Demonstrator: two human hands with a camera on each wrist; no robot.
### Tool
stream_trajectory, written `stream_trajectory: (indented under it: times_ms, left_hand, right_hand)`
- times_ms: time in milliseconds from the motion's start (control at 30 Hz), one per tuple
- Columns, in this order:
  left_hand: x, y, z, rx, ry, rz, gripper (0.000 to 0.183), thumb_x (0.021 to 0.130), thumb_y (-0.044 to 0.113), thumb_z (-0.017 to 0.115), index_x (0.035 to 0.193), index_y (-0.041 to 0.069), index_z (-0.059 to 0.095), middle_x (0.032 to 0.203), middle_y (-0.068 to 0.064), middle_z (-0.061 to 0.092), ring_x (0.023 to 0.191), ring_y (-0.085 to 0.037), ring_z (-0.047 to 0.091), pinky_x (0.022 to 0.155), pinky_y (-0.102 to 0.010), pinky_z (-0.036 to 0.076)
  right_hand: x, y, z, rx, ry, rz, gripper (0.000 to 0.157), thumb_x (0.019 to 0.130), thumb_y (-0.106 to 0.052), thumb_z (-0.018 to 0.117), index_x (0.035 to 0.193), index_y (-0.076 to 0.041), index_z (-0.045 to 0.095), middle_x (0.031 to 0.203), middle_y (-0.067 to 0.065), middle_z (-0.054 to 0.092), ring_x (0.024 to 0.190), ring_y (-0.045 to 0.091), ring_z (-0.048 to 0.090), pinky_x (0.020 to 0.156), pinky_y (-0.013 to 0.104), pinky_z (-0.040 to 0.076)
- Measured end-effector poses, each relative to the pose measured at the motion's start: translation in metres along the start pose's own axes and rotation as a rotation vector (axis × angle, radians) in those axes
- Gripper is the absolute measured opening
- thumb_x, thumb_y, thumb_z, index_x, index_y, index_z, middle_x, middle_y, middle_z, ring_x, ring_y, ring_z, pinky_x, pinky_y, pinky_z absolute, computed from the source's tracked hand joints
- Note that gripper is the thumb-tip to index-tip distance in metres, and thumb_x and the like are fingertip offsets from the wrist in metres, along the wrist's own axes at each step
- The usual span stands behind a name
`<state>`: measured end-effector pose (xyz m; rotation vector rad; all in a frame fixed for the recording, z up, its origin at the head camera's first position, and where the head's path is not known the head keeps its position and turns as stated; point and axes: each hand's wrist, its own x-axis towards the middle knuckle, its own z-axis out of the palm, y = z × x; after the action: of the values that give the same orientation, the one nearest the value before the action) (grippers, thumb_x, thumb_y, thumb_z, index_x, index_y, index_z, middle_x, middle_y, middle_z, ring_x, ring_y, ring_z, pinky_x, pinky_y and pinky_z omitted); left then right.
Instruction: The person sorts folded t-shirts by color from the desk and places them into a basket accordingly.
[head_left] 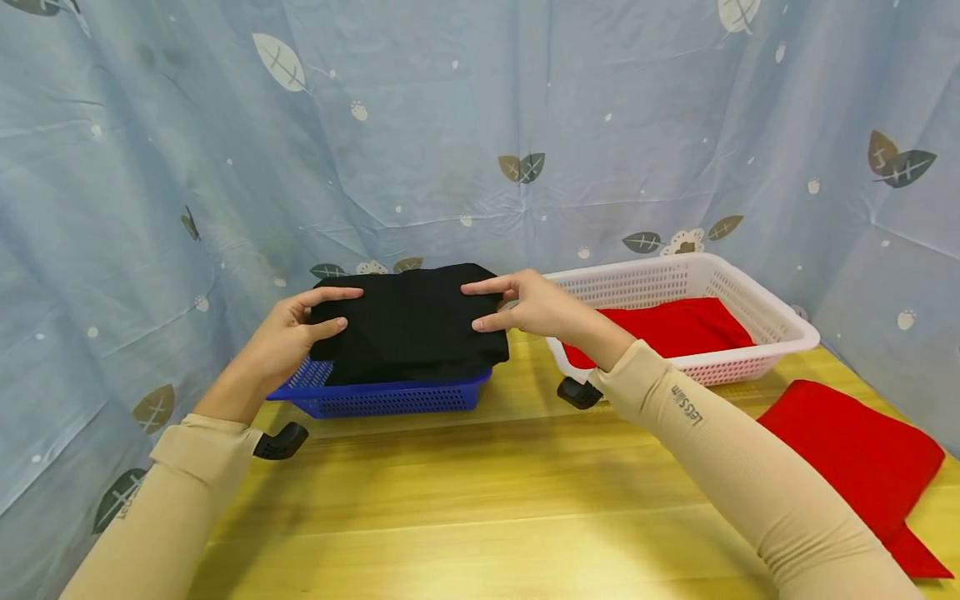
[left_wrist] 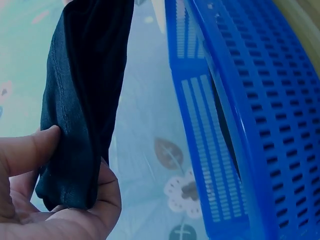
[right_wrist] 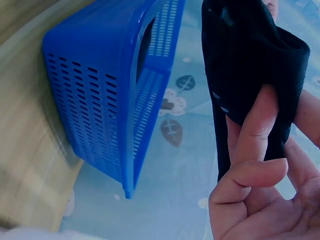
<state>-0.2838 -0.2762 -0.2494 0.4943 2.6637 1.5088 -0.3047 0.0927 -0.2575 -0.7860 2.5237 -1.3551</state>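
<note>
We've got a two-handed pinch going on: the left hand (head_left: 300, 327) nips one end of a folded black cloth (head_left: 416, 325) between thumb and fingers, and the right hand (head_left: 534, 307) pinches the other end. From the right wrist we can see a finger tucked against the fold there.

So the cloth is up in the air, stretched between the hands right over the blue basket (head_left: 397, 402). Both wrist views show us a gap between it and the rim. There's something dark inside that basket too, but we can't tell what.

Off to the right we have a white basket (head_left: 750, 367) with a red cloth (head_left: 667, 327) lying in it, plus another red piece (head_left: 855, 454) on the wooden table (head_left: 420, 508), near the right forearm. Behind it all hangs a pale blue leaf-print curtain (head_left: 442, 125).
</note>
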Motion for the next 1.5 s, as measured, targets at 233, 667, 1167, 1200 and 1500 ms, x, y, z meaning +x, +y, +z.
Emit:
stream_trajectory:
  times_ms: [233, 667, 1167, 1200, 1500]
  left_hand:
    - [0.012, -0.013, -0.012, 0.034, 0.022, -0.076, 0.045, 0.105, 0.019, 0.054, 0.148, 0.029, 0.049, 0.170, -0.002, 0.011, 0.137, -0.038, 0.038, 0.107, -0.053, 0.040]
    - [0.029, -0.037, -0.024, 0.020, 0.025, -0.137, 0.047, 0.105, 0.009, 0.050, 0.150, 0.020, 0.046, 0.169, -0.008, 0.009, 0.154, -0.037, 0.017, 0.120, -0.060, 0.023]
    - [0.040, -0.060, -0.014, 0.094, -0.025, -0.206, 0.047, 0.104, 0.004, 0.049, 0.149, 0.016, 0.047, 0.170, -0.011, 0.008, 0.155, -0.040, 0.005, 0.119, -0.066, 0.019]
    - [0.040, -0.061, -0.014, 0.104, -0.027, -0.211, 0.047, 0.104, 0.004, 0.048, 0.148, 0.017, 0.047, 0.170, -0.011, 0.008, 0.155, -0.041, 0.005, 0.118, -0.066, 0.019]
    - [0.048, -0.072, -0.008, 0.150, -0.067, -0.241, 0.053, 0.099, -0.005, 0.042, 0.148, 0.014, 0.047, 0.168, -0.018, 0.010, 0.152, -0.045, 0.018, 0.117, -0.068, 0.021]
  right_hand:
    - [0.029, 0.000, 0.011, 0.025, -0.010, 0.005, 0.056, 0.087, -0.030, 0.079, 0.139, -0.037, 0.059, 0.069, -0.005, 0.053, 0.067, 0.017, 0.046, 0.066, 0.030, 0.041]
    - [0.069, 0.003, 0.028, 0.065, -0.043, 0.070, 0.057, 0.091, -0.016, 0.074, 0.144, -0.025, 0.056, 0.061, 0.000, 0.038, 0.058, 0.019, 0.046, 0.060, 0.030, 0.043]
    - [0.082, 0.014, 0.040, 0.018, -0.074, 0.169, 0.054, 0.091, -0.011, 0.074, 0.142, -0.020, 0.059, 0.063, -0.006, 0.041, 0.048, 0.009, 0.033, 0.060, 0.024, 0.044]
    - [0.081, 0.014, 0.041, 0.015, -0.073, 0.175, 0.054, 0.091, -0.011, 0.074, 0.142, -0.019, 0.059, 0.072, -0.005, 0.049, 0.049, 0.009, 0.034, 0.060, 0.024, 0.044]
    - [0.080, 0.018, 0.043, -0.041, -0.082, 0.193, 0.053, 0.092, -0.012, 0.073, 0.143, -0.014, 0.057, 0.134, 0.011, 0.061, 0.051, 0.009, 0.040, 0.059, 0.021, 0.043]
